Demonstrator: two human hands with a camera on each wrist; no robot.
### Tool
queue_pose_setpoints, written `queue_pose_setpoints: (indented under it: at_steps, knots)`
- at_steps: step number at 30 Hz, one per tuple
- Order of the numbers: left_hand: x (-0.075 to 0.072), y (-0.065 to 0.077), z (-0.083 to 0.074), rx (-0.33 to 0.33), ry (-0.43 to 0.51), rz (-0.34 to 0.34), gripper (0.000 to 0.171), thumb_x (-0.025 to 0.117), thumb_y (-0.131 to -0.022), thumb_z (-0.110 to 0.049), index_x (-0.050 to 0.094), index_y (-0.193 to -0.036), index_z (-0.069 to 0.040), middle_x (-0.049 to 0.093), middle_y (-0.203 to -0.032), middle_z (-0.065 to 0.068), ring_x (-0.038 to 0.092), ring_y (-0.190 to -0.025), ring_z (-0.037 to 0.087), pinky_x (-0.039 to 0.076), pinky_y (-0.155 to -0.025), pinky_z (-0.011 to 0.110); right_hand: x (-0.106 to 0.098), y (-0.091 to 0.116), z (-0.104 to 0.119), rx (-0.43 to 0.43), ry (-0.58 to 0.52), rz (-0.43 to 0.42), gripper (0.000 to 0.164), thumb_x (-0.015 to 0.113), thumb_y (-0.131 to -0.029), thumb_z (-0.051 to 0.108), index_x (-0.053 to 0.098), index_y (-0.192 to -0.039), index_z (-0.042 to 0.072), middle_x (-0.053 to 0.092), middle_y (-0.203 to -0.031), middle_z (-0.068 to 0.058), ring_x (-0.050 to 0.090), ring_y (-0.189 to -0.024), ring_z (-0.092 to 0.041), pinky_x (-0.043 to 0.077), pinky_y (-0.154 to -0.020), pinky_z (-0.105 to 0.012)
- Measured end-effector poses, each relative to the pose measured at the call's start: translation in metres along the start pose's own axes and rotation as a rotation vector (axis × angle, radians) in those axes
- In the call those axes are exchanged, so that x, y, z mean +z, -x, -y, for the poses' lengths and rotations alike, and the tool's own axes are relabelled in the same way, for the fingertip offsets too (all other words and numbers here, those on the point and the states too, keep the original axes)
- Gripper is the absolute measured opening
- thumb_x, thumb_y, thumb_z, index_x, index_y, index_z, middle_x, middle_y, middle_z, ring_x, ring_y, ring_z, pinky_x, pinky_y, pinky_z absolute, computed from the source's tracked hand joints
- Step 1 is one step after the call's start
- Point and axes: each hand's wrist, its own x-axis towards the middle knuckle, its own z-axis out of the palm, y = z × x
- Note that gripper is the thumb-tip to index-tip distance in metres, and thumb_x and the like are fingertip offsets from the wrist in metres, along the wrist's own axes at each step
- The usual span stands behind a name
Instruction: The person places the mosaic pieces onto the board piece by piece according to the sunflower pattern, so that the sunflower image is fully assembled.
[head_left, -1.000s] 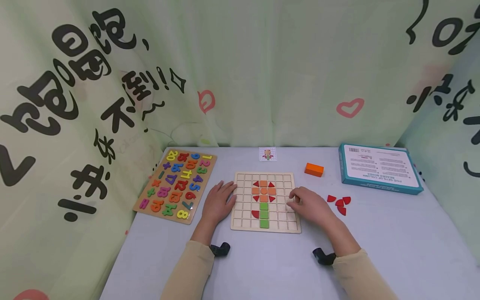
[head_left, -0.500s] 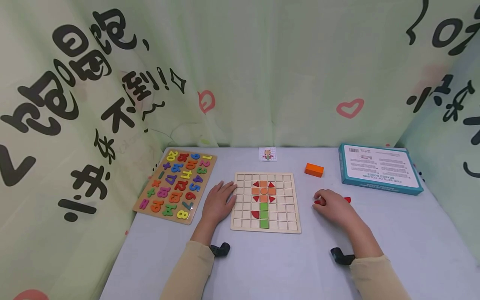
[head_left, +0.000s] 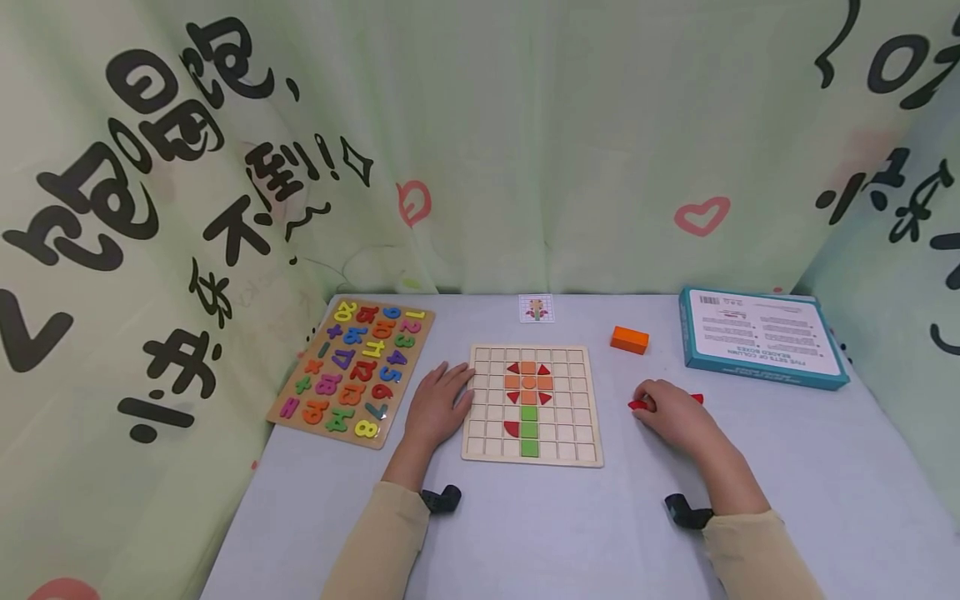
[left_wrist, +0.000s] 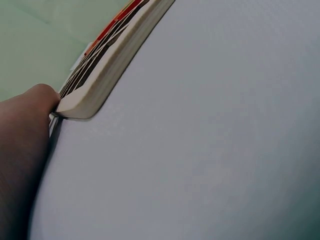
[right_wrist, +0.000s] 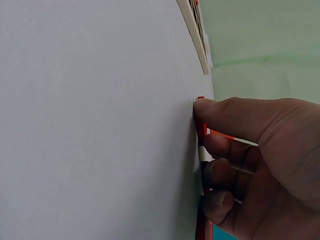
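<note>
The wooden grid board (head_left: 570, 433) lies on the table with orange, red and green tiles forming a flower-like figure. My left hand (head_left: 437, 406) rests along the board's left edge, fingers extended; in the left wrist view its thumb (left_wrist: 37, 105) touches the board's corner (left_wrist: 82, 107). On the right, my right hand (head_left: 675, 410) is down at the table over the loose red tiles. Its thumb and index finger pinch a red tile (right_wrist: 200, 127), whose full shape is covered. Another red tile (head_left: 698, 398) shows behind the hand; others are hidden beneath it.
A number puzzle board (head_left: 345, 375) lies to the left. Behind the grid board are a small pattern card (head_left: 536, 308) and an orange block (head_left: 629, 340). A teal box (head_left: 761, 337) sits at the back right, before the curtain (head_left: 600, 167).
My right hand has moved right from the grid board to the loose red tiles, covering most of them, and now pinches one. The left hand has stayed at the board's edge.
</note>
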Motion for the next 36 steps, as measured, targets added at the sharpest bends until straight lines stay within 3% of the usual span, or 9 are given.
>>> queue_pose_setpoints:
  at_steps: [3, 10, 17, 25, 30, 36]
  knots:
    - [0.0002, 0.0002, 0.0, -0.002, -0.004, 0.001, 0.049, 0.048, -0.1, -0.047, 0.049, -0.146, -0.03, 0.046, -0.154, -0.009, 0.03, -0.15, 0.022, 0.025, -0.124, 0.044, -0.0001, 0.0, -0.0002, -0.003, -0.002, 0.003, 0.032, 0.073, -0.088, 0.023, 0.063, -0.114, 0.007, 0.059, -0.094, -0.008, 0.054, -0.09, -0.024, 0.054, -0.073, -0.034]
    - [0.001, -0.0003, 0.0002, 0.001, -0.008, -0.002, 0.049, 0.048, -0.1, -0.047, 0.048, -0.146, -0.031, 0.046, -0.154, -0.009, 0.03, -0.15, 0.022, 0.025, -0.124, 0.044, -0.0006, 0.002, -0.0053, -0.005, 0.011, 0.009, 0.038, 0.074, -0.086, 0.021, 0.063, -0.119, 0.008, 0.056, -0.118, -0.018, 0.053, -0.105, -0.033, 0.057, -0.087, -0.051]
    - [0.0039, -0.0004, 0.0018, 0.009, -0.009, -0.004, 0.049, 0.048, -0.1, -0.048, 0.049, -0.146, -0.03, 0.046, -0.154, -0.008, 0.031, -0.15, 0.023, 0.026, -0.124, 0.045, -0.0005, 0.0026, -0.0049, -0.02, 0.008, 0.007, 0.033, 0.072, -0.088, 0.016, 0.064, -0.118, 0.007, 0.058, -0.118, -0.019, 0.055, -0.104, -0.033, 0.056, -0.09, -0.053]
    - [0.0034, -0.0009, 0.0021, 0.006, -0.013, -0.01, 0.049, 0.048, -0.1, -0.048, 0.048, -0.146, -0.031, 0.046, -0.154, -0.009, 0.03, -0.15, 0.022, 0.026, -0.124, 0.044, -0.0012, 0.0014, -0.0013, -0.013, -0.008, 0.009, 0.042, 0.077, -0.085, 0.028, 0.061, -0.119, 0.007, 0.062, -0.104, -0.011, 0.057, -0.095, -0.025, 0.058, -0.081, -0.042]
    - [0.0023, -0.0011, 0.0018, 0.006, -0.01, -0.006, 0.049, 0.047, -0.1, -0.048, 0.048, -0.146, -0.031, 0.045, -0.154, -0.009, 0.03, -0.15, 0.022, 0.025, -0.124, 0.044, -0.0025, 0.0018, 0.0009, -0.015, -0.017, 0.038, 0.046, 0.076, -0.086, 0.03, 0.06, -0.122, 0.007, 0.056, -0.085, -0.005, 0.053, -0.082, -0.02, 0.049, -0.065, -0.028]
    - [0.0017, -0.0006, 0.0014, 0.007, -0.011, -0.003, 0.049, 0.047, -0.1, -0.048, 0.048, -0.146, -0.031, 0.046, -0.154, -0.009, 0.03, -0.15, 0.022, 0.025, -0.124, 0.044, -0.0016, 0.0029, 0.0015, -0.05, -0.025, 0.058, 0.041, 0.074, -0.088, 0.025, 0.061, -0.124, 0.01, 0.054, -0.082, -0.004, 0.052, -0.082, -0.019, 0.046, -0.063, -0.026]
